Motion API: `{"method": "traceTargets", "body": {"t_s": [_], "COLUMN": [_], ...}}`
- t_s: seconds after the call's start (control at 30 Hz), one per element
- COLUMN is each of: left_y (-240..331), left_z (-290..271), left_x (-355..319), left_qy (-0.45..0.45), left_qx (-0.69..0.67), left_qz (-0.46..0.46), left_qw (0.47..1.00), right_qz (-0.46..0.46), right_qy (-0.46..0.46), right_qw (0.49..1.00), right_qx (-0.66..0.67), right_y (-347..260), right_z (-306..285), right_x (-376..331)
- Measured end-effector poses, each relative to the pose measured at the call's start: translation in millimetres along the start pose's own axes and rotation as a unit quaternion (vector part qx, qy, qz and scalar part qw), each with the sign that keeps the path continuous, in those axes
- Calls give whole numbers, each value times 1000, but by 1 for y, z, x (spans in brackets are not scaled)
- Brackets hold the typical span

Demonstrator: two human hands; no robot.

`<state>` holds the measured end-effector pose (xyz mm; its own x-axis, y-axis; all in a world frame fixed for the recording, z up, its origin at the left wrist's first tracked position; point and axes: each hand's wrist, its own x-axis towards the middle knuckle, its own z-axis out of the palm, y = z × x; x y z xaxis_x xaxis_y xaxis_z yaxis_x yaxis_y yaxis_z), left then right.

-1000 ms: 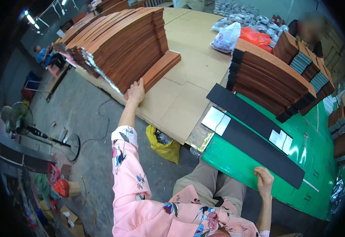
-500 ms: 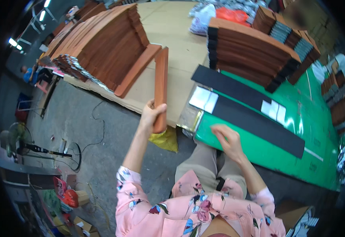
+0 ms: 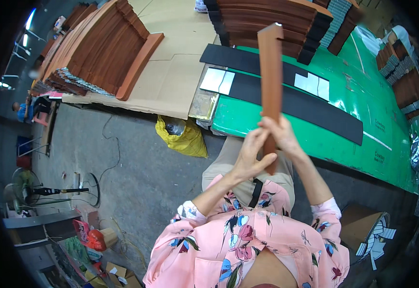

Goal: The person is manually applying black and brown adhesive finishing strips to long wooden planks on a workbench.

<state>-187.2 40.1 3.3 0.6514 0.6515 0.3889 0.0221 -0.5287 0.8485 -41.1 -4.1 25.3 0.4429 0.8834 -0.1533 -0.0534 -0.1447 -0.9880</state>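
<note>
A long reddish-brown wooden slat (image 3: pixel 270 72) stands upright in front of me, its top end reaching over the green table. My left hand (image 3: pixel 250 156) is closed around its lower end, thumb across the front. Just above, my right hand (image 3: pixel 282 136) grips the slat's right edge; some of its fingers are hidden. Behind the slat, a near black strip (image 3: pixel 327 123) and a far black strip (image 3: pixel 236 56) lie side by side. On them rest a shiny white piece (image 3: pixel 217 80) at the left and more white pieces (image 3: pixel 310 86) at the right.
At the left, a large stack of brown slats (image 3: pixel 99 53) stands on cardboard (image 3: pixel 171 79). Another stack (image 3: pixel 262 21) rises behind the strips on the green table (image 3: pixel 379 161). Below the table edge sits a yellow sack (image 3: pixel 183 139). A fan (image 3: pixel 24 189) stands lower left; an open carton (image 3: pixel 358 228) lies right.
My left hand has brought the slat rightward from beside the left stack to in front of my body. My right hand has risen and taken hold of it too. The view has shifted.
</note>
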Motion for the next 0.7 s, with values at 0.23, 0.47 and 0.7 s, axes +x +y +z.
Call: {"method": "traceTargets", "body": {"t_s": [0.23, 0.47, 0.7], "left_y": [-33, -58, -80], "left_z": [-57, -76, -67], "left_x": [36, 75, 69], "left_qy": [109, -51, -41], "left_qx": [140, 124, 93], "left_qz": [45, 47, -10], "left_qw": [983, 990, 995], "right_qz": [-24, -40, -35], "right_qy": [-31, -202, -179], "right_qw": [969, 917, 864], "right_qx": [-243, -341, -469], "right_y": [-6, -14, -4], "right_z": [-106, -131, -126], "right_x": [-31, -10, 1]}}
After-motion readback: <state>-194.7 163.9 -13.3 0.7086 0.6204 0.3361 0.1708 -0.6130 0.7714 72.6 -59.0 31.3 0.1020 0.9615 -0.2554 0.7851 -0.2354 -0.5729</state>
